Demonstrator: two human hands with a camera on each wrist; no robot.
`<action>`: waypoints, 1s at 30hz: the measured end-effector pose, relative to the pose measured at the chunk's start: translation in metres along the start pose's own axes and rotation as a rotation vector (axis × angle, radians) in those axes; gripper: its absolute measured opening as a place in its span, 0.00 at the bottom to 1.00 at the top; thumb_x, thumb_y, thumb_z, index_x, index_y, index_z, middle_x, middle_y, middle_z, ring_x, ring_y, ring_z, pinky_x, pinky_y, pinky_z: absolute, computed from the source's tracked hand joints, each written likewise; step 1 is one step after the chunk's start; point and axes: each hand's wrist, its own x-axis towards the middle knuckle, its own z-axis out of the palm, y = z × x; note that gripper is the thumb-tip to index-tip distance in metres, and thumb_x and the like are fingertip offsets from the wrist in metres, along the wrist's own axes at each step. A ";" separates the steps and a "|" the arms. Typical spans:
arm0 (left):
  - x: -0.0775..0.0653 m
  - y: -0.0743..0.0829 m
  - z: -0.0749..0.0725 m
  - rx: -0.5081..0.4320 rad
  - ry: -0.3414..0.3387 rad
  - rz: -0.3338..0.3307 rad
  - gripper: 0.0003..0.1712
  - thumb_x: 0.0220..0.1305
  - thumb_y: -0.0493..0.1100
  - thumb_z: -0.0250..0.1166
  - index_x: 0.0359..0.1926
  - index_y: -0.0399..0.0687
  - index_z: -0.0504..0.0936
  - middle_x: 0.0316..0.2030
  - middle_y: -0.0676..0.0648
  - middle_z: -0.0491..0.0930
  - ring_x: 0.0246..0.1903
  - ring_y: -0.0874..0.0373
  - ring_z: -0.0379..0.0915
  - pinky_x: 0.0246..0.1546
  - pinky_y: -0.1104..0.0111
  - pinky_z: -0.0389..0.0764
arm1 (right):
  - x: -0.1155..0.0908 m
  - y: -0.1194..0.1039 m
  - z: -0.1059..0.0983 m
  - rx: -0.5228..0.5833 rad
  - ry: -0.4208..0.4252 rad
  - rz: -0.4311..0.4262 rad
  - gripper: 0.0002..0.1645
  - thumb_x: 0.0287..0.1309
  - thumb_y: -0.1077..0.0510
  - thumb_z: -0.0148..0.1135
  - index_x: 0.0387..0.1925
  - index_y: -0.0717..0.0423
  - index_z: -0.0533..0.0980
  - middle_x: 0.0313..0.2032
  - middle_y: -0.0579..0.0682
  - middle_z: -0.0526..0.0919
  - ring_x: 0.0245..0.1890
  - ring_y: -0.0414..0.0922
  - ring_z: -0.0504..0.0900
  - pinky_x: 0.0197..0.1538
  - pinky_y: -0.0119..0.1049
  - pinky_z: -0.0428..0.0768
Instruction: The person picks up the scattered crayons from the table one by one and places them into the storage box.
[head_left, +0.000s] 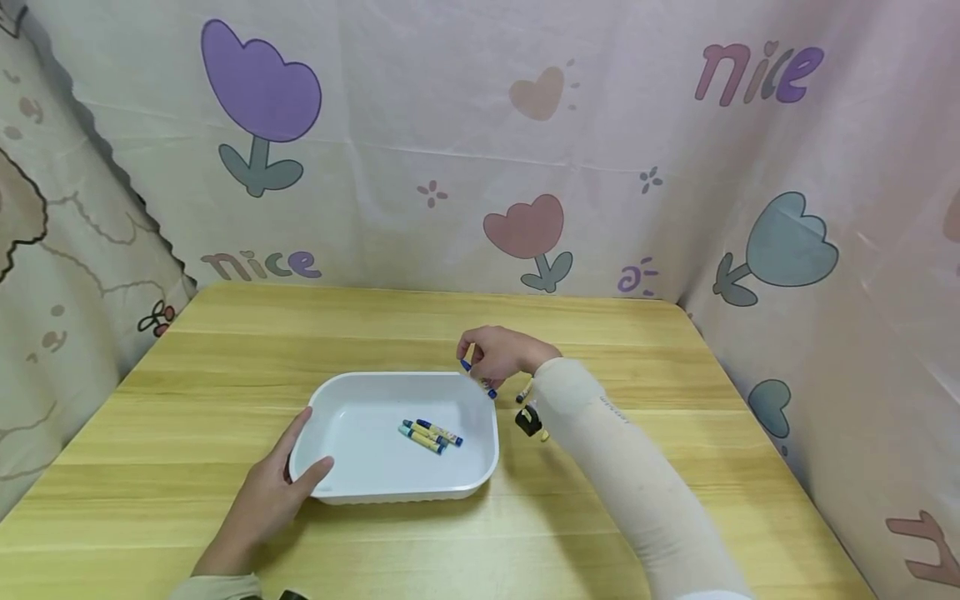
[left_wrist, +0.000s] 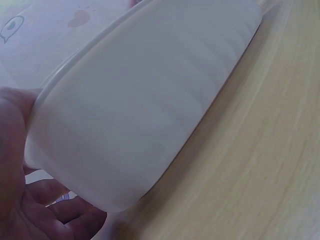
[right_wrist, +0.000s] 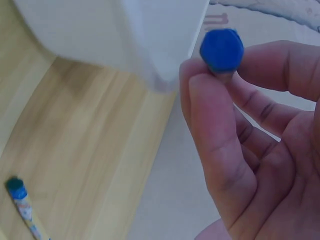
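The pale right sleeve (head_left: 645, 483) runs up from five o'clock. At the white tray's (head_left: 352, 425) two o'clock, the right hand (head_left: 501, 354) pinches a blue-ended crayon (right_wrist: 222, 50) between thumb and fingers, by the rim. The left hand (head_left: 272, 492) grips the tray at eight o'clock. Crayons (head_left: 431, 436) lie inside, towards three.

Crayons (head_left: 423, 440) lie in the tray (head_left: 360, 446) on the table (head_left: 375, 550), curtain (head_left: 390, 125) behind
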 end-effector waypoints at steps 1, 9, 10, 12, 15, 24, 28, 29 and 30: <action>0.000 0.000 0.000 0.001 -0.001 -0.001 0.45 0.68 0.52 0.60 0.77 0.48 0.47 0.65 0.24 0.60 0.56 0.29 0.67 0.50 0.41 0.72 | 0.001 -0.002 0.001 -0.004 -0.005 -0.003 0.18 0.61 0.66 0.61 0.53 0.57 0.73 0.37 0.55 0.78 0.29 0.47 0.81 0.32 0.35 0.83; 0.000 -0.001 0.000 -0.003 -0.001 -0.005 0.46 0.68 0.52 0.60 0.77 0.49 0.46 0.64 0.23 0.60 0.56 0.29 0.67 0.50 0.40 0.71 | 0.008 -0.015 0.010 -0.030 -0.060 -0.010 0.20 0.61 0.66 0.62 0.55 0.57 0.73 0.36 0.54 0.77 0.29 0.46 0.79 0.33 0.35 0.82; 0.000 -0.001 0.000 -0.004 -0.001 -0.004 0.45 0.68 0.52 0.60 0.77 0.49 0.46 0.64 0.23 0.60 0.56 0.29 0.67 0.50 0.40 0.71 | 0.009 -0.017 0.012 -0.031 -0.071 -0.012 0.20 0.61 0.66 0.62 0.55 0.57 0.73 0.37 0.54 0.77 0.30 0.46 0.79 0.33 0.34 0.82; 0.000 -0.001 0.000 -0.006 -0.001 -0.001 0.45 0.68 0.52 0.60 0.77 0.49 0.46 0.64 0.22 0.60 0.55 0.30 0.68 0.50 0.40 0.71 | 0.009 -0.020 0.014 -0.027 -0.094 -0.016 0.20 0.61 0.66 0.62 0.55 0.57 0.73 0.38 0.54 0.77 0.31 0.46 0.79 0.33 0.35 0.82; 0.000 -0.001 0.000 -0.007 -0.003 0.000 0.45 0.68 0.52 0.60 0.77 0.49 0.46 0.64 0.22 0.60 0.55 0.29 0.68 0.50 0.40 0.71 | 0.011 -0.022 0.017 -0.021 -0.128 -0.015 0.20 0.62 0.66 0.62 0.56 0.57 0.73 0.38 0.54 0.77 0.31 0.47 0.80 0.34 0.35 0.83; 0.000 -0.002 0.000 -0.007 0.002 0.006 0.45 0.68 0.52 0.60 0.77 0.49 0.46 0.64 0.22 0.60 0.56 0.28 0.67 0.50 0.39 0.71 | 0.018 -0.028 0.025 -0.036 -0.186 -0.009 0.19 0.62 0.66 0.61 0.54 0.55 0.74 0.38 0.53 0.76 0.29 0.45 0.80 0.33 0.34 0.82; 0.000 -0.002 0.000 -0.005 0.000 0.008 0.45 0.68 0.52 0.60 0.77 0.49 0.46 0.64 0.23 0.60 0.55 0.29 0.68 0.50 0.40 0.71 | 0.020 -0.029 0.030 -0.075 -0.213 -0.016 0.18 0.62 0.65 0.62 0.53 0.53 0.75 0.39 0.51 0.77 0.32 0.45 0.80 0.34 0.33 0.82; 0.000 -0.002 0.000 -0.005 0.001 0.007 0.45 0.68 0.51 0.60 0.77 0.49 0.46 0.64 0.23 0.60 0.55 0.30 0.68 0.50 0.41 0.71 | 0.021 -0.030 0.032 -0.085 -0.219 -0.020 0.18 0.62 0.65 0.62 0.53 0.52 0.76 0.39 0.51 0.77 0.33 0.45 0.80 0.34 0.33 0.82; 0.000 -0.002 0.000 -0.005 0.002 0.006 0.45 0.68 0.52 0.60 0.77 0.49 0.46 0.64 0.23 0.60 0.55 0.30 0.68 0.50 0.41 0.71 | 0.021 -0.031 0.033 -0.095 -0.225 -0.024 0.18 0.62 0.65 0.62 0.53 0.51 0.76 0.39 0.50 0.77 0.33 0.45 0.80 0.34 0.33 0.82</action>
